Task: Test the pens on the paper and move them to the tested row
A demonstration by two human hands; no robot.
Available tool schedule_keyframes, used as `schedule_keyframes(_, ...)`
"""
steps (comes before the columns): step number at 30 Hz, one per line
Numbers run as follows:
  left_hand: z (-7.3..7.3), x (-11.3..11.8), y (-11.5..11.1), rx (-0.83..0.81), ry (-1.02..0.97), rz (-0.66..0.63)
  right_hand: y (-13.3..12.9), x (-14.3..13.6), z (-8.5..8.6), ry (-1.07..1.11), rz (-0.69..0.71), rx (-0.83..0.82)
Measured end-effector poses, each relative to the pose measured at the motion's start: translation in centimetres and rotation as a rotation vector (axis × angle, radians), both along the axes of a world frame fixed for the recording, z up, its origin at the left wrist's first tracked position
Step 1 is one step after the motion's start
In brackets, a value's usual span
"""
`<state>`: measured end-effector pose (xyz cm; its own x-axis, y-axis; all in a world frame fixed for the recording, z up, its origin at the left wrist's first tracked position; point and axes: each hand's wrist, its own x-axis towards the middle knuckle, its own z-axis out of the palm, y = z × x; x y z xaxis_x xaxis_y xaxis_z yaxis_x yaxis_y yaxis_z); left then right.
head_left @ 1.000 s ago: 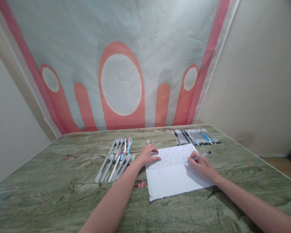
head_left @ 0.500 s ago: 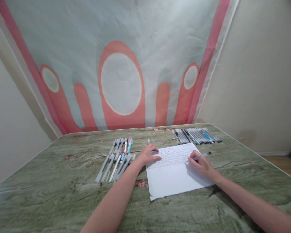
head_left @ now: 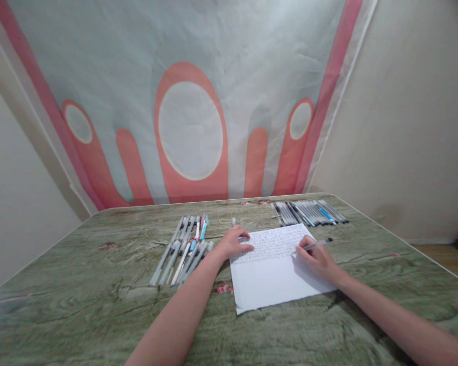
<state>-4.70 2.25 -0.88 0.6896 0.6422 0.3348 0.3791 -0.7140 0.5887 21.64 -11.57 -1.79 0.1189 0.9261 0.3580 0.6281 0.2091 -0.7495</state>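
On the paper [head_left: 275, 279], the right hand [head_left: 316, 258] still grips the pen [head_left: 317, 244]; the left hand [head_left: 234, 243] stays spread.

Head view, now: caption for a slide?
Right hand holds a pen on a half-written sheet; left hand rests at its edge.
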Motion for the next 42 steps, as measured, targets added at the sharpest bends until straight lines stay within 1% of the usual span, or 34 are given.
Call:
schedule_keyframes(12, 0.2, 0.0, -0.1, 0.004, 0.014, 0.01, -0.1, -0.1, 0.1, -0.034, 0.025, -0.013)
schedule_keyframes(15, 0.3, 0.0, -0.2, -0.001, 0.014, 0.005, -0.1, 0.1, 0.2, -0.021, 0.006, -0.016)
schedule_keyframes(17, 0.3, -0.1, -0.2, -0.001, 0.009, 0.004, 0.0, 0.3, 0.2, 0.002, -0.036, -0.048)
schedule_keyframes(19, 0.3, -0.1, -0.2, -0.002, 0.005, 0.01, 0.2, 0.3, 0.4, 0.056, -0.083, -0.116)
schedule_keyframes(22, 0.2, -0.2, -0.2, -0.001, 0.004, 0.013, 1.0, -0.2, 1.1, 0.201, -0.078, -0.22)
schedule_keyframes(24, 0.1, -0.2, -0.3, 0.009, 0.001, 0.012, 2.1, -1.2, 1.8, 0.31, -0.023, -0.25)
schedule_keyframes(26, 0.1, -0.3, -0.4, 0.019, 0.006, 0.015, 3.8, -2.7, 2.6, 0.408, 0.031, -0.253)
schedule_keyframes(28, 0.2, -0.3, -0.5, 0.026, 0.012, 0.017, 6.2, -4.5, 3.1, 0.511, 0.055, -0.243)
schedule_keyframes(31, 0.2, -0.4, -0.5, 0.041, 0.007, 0.006, 10.5, -7.5, 3.4, 0.726, 0.033, -0.235)
schedule_keyframes(33, 0.1, -0.4, -0.5, 0.057, 0.005, 0.01, 13.4, -9.2, 3.1, 0.855, 0.006, -0.265)
schedule_keyframes(36, -0.2, -0.2, -0.6, 0.081, 0.016, 0.025, 16.7, -11.1, 2.3, 0.943, -0.047, -0.275)
schedule_keyframes(39, -0.1, -0.2, -0.6, 0.097, 0.045, 0.008, 18.3, -11.7, 1.2, 0.95, -0.069, -0.253)
schedule_keyframes(41, 0.5, -0.6, -0.3, 0.093, 0.081, -0.013, 18.6, -11.7, 0.5, 0.95, -0.076, -0.236)
schedule_keyframes(42, 0.9, -0.9, 0.1, 0.09, 0.1, 0.002, 18.6, -11.7, 0.2, 0.95, -0.077, -0.228)
